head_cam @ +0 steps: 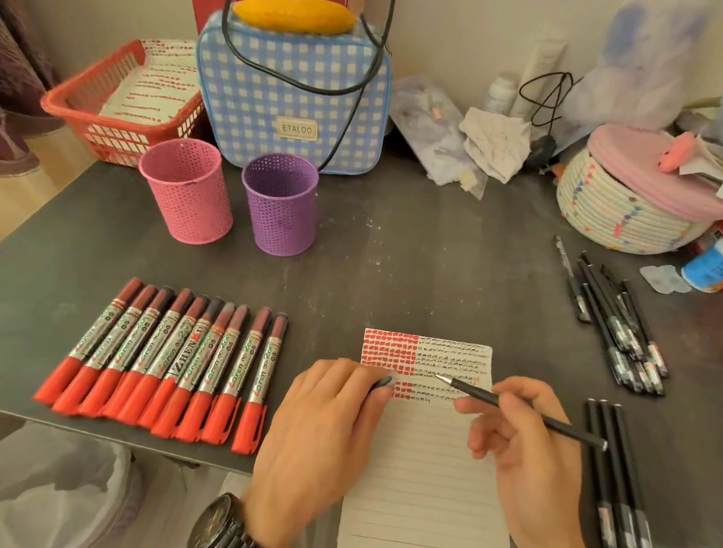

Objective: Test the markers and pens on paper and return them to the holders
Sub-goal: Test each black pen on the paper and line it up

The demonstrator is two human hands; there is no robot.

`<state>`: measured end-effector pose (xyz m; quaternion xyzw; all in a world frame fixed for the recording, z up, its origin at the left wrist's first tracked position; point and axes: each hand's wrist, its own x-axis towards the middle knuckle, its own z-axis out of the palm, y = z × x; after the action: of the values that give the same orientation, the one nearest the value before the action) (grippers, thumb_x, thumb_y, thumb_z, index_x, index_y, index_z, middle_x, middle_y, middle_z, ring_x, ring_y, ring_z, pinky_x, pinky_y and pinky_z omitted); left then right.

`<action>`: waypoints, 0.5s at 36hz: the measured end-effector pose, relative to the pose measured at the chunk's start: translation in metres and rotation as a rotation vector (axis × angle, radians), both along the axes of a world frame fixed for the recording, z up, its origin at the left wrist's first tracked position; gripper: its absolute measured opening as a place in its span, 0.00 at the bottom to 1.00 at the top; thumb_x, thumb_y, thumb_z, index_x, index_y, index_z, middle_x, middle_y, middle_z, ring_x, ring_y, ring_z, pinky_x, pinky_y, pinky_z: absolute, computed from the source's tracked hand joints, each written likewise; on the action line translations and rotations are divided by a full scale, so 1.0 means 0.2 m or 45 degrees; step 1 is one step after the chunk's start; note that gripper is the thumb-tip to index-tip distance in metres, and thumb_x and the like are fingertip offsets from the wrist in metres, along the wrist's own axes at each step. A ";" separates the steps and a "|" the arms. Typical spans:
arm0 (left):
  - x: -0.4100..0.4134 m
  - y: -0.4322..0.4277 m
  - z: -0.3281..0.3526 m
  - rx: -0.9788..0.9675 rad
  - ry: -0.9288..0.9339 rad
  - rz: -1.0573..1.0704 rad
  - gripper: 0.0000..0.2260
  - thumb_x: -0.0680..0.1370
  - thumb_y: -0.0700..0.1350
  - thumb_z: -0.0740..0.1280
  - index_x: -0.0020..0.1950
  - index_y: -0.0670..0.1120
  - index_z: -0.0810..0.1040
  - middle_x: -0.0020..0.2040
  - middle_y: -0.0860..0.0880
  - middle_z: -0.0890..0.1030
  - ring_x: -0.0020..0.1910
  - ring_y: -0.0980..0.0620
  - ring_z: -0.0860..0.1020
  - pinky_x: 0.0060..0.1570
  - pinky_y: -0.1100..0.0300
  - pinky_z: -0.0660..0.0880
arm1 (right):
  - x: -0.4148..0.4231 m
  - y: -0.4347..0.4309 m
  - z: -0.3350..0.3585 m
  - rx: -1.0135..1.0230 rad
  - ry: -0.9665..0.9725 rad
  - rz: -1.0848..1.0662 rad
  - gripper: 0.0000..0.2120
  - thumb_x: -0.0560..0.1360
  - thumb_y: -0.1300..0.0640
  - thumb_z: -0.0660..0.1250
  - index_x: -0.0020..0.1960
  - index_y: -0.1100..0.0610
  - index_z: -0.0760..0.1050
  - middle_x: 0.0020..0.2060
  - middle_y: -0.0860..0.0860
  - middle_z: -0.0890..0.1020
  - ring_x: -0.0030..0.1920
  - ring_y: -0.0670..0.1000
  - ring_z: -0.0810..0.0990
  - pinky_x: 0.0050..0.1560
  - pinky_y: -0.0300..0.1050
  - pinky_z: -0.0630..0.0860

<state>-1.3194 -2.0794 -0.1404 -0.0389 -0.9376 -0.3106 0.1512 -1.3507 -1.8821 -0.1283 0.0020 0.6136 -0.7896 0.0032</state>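
Black pen (pixel 561 428) pinched in the right hand (pixel 531 444); left hand (pixel 324 414) rests curled on the paper (pixel 426 485), apparently pinching a cap (pixel 382 384). Loose paper could slide, smearing ink.

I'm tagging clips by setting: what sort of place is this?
Likely a home desk: a checked bag, a rope basket and a pink mesh pen holder stand on it.
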 end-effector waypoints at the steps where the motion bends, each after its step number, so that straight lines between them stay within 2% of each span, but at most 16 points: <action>1: 0.00 0.00 -0.01 0.000 0.022 0.014 0.16 0.85 0.54 0.55 0.61 0.51 0.79 0.50 0.57 0.79 0.49 0.53 0.76 0.50 0.52 0.76 | 0.00 0.00 0.00 -0.009 -0.003 -0.007 0.07 0.76 0.56 0.64 0.42 0.51 0.79 0.38 0.64 0.85 0.28 0.53 0.77 0.29 0.41 0.74; 4: 0.00 -0.01 -0.02 -0.011 0.020 0.024 0.18 0.85 0.56 0.54 0.69 0.53 0.77 0.48 0.57 0.78 0.45 0.53 0.75 0.45 0.53 0.76 | -0.01 0.00 0.00 -0.007 0.024 0.006 0.05 0.76 0.55 0.71 0.41 0.53 0.82 0.35 0.62 0.84 0.29 0.51 0.77 0.29 0.40 0.74; 8: 0.00 -0.01 -0.02 -0.029 0.007 0.030 0.19 0.85 0.56 0.55 0.72 0.55 0.74 0.48 0.59 0.78 0.45 0.54 0.74 0.47 0.55 0.75 | 0.00 0.01 0.00 0.035 0.033 0.002 0.04 0.73 0.55 0.74 0.42 0.55 0.83 0.33 0.61 0.84 0.29 0.50 0.77 0.30 0.39 0.74; 13: 0.01 -0.01 -0.02 0.038 -0.002 0.063 0.13 0.83 0.59 0.57 0.64 0.58 0.73 0.50 0.63 0.79 0.46 0.60 0.73 0.48 0.61 0.72 | 0.00 0.01 0.00 0.029 0.043 0.016 0.04 0.73 0.58 0.69 0.43 0.56 0.83 0.33 0.62 0.83 0.30 0.51 0.77 0.31 0.39 0.75; 15: 0.01 -0.01 -0.02 0.051 0.014 0.064 0.10 0.83 0.58 0.58 0.61 0.58 0.73 0.50 0.63 0.79 0.46 0.61 0.73 0.47 0.61 0.73 | 0.00 0.01 0.00 0.039 0.044 0.027 0.04 0.72 0.55 0.71 0.43 0.56 0.83 0.33 0.62 0.83 0.30 0.52 0.78 0.31 0.39 0.75; 18: 0.01 -0.01 -0.02 0.056 0.060 0.043 0.10 0.83 0.56 0.59 0.60 0.56 0.76 0.52 0.61 0.79 0.47 0.60 0.74 0.47 0.57 0.76 | 0.00 0.01 -0.01 0.053 0.037 0.016 0.10 0.70 0.50 0.72 0.43 0.56 0.83 0.34 0.62 0.84 0.31 0.52 0.78 0.31 0.39 0.75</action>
<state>-1.3173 -2.0810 -0.1449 -0.0268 -0.9273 -0.3274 0.1792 -1.3507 -1.8794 -0.1307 -0.0132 0.6300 -0.7765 -0.0009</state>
